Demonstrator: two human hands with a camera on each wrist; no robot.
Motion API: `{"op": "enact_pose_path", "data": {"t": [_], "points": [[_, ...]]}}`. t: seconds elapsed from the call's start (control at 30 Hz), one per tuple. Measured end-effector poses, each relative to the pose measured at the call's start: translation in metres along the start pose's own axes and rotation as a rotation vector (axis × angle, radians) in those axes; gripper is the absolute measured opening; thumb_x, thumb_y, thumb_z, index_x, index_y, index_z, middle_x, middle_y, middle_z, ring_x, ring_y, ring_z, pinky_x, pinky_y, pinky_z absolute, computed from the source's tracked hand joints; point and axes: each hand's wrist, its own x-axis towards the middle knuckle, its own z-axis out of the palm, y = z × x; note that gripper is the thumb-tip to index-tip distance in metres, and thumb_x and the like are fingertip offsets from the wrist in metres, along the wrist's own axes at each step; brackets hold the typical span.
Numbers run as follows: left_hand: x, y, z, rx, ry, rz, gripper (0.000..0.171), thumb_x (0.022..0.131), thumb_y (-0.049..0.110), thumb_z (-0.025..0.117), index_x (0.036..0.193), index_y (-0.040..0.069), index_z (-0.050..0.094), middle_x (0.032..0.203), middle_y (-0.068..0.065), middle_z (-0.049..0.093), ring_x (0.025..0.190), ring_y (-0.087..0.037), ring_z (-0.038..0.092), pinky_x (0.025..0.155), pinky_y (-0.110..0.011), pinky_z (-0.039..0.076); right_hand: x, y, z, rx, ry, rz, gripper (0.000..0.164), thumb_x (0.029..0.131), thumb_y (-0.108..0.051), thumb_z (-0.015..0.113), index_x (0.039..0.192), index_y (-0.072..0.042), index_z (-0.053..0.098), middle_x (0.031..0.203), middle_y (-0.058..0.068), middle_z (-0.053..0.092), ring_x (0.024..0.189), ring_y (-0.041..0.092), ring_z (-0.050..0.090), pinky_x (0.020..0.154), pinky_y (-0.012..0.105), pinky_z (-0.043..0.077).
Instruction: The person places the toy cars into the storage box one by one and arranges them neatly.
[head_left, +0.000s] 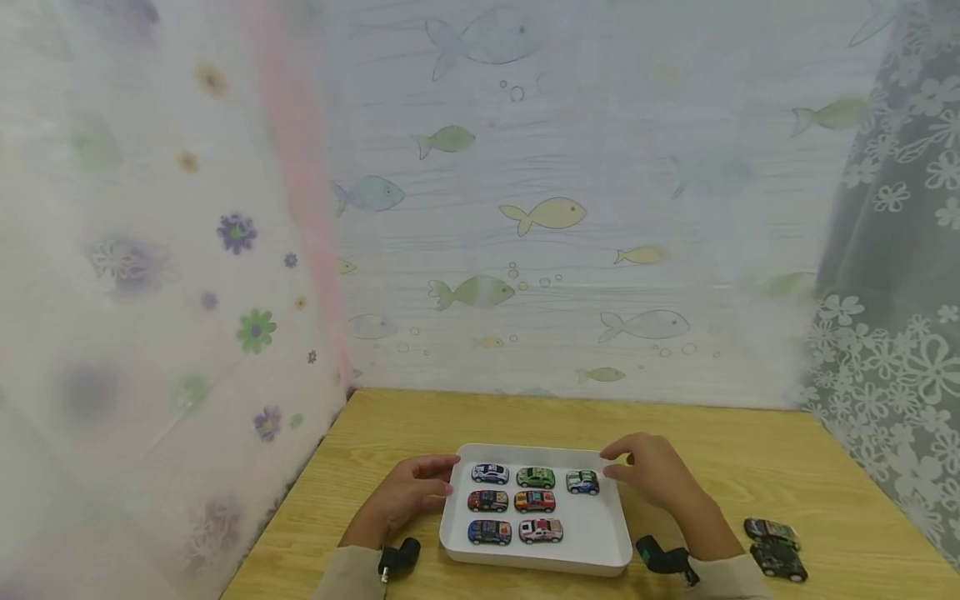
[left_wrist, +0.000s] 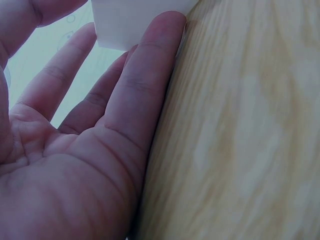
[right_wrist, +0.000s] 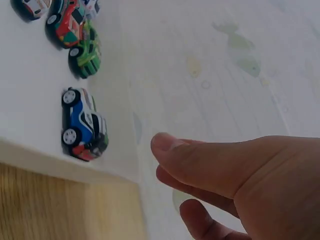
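A white tray [head_left: 588, 533] on the table holds several small toy cars in rows. At its back right corner sits a blue, white and green toy car [head_left: 582, 482]; a green toy car [head_left: 536, 477] is left of it. My left hand [head_left: 407, 492] is at the tray's left side. Its fingers lie fairly straight along the table, fingertips at the white wall [left_wrist: 122, 22]. By the back right corner is my right hand [head_left: 654, 471], thumb and fingers loosely bent with nothing between them. In the right wrist view, its fingertips [right_wrist: 164, 142] look apart from the blue-and-white car.
Two dark toy cars, one [head_left: 772, 532] behind the other [head_left: 780, 560], stand on the wooden table [head_left: 405, 417] right of my right arm. Black wrist-worn devices [head_left: 401, 556] are on both wrists. Fish-printed curtain [head_left: 555, 250] hangs behind the table, flowered fabric [head_left: 187, 333] at left.
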Motion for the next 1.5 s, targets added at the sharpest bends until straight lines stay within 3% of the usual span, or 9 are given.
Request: {"op": "enact_pose_path", "data": {"t": [0.4,0.93,1.2,1.5], "points": [[0.002,-0.002,-0.001,-0.008,-0.008,0.007,0.056,0.089,0.007,0.076,0.143,0.008,0.062,0.153,-0.018,0.053,0.129,-0.027,0.059,0.095,-0.038,0.061,-0.036,0.037,-0.042,-0.002,-0.008,-0.030,0.028,0.088,-0.023,0.081,0.114,-0.014,0.079,0.121,0.011,0.074,0.098,0.029,0.071,0.077,0.045,0.062],[0.002,-0.001,-0.001,-0.020,-0.014,0.006,0.056,0.090,0.006,0.075,0.144,0.006,0.060,0.152,-0.017,0.053,0.129,-0.027,0.059,0.097,-0.040,0.060,-0.069,0.090,-0.075,-0.082,-0.052,0.047,0.038,0.088,-0.032,0.081,0.120,-0.010,0.077,0.124,0.019,0.072,0.103,0.037,0.070,0.078,0.052,0.060],[0.001,-0.003,-0.001,-0.025,-0.006,-0.003,0.056,0.089,0.005,0.076,0.143,0.007,0.061,0.152,-0.017,0.053,0.129,-0.028,0.059,0.097,-0.040,0.060,-0.079,0.119,-0.085,-0.091,-0.152,0.148,0.046,0.090,-0.040,0.078,0.122,-0.007,0.075,0.127,0.027,0.067,0.100,0.038,0.071,0.076,0.050,0.060],[0.002,-0.004,-0.001,-0.025,-0.010,0.011,0.056,0.089,0.007,0.076,0.143,0.007,0.061,0.152,-0.017,0.053,0.129,-0.027,0.058,0.097,-0.039,0.060,-0.093,0.146,-0.097,-0.082,-0.282,0.297,0.070,0.086,-0.056,0.076,0.128,0.000,0.070,0.125,0.032,0.065,0.097,0.040,0.070,0.074,0.053,0.059]]}}
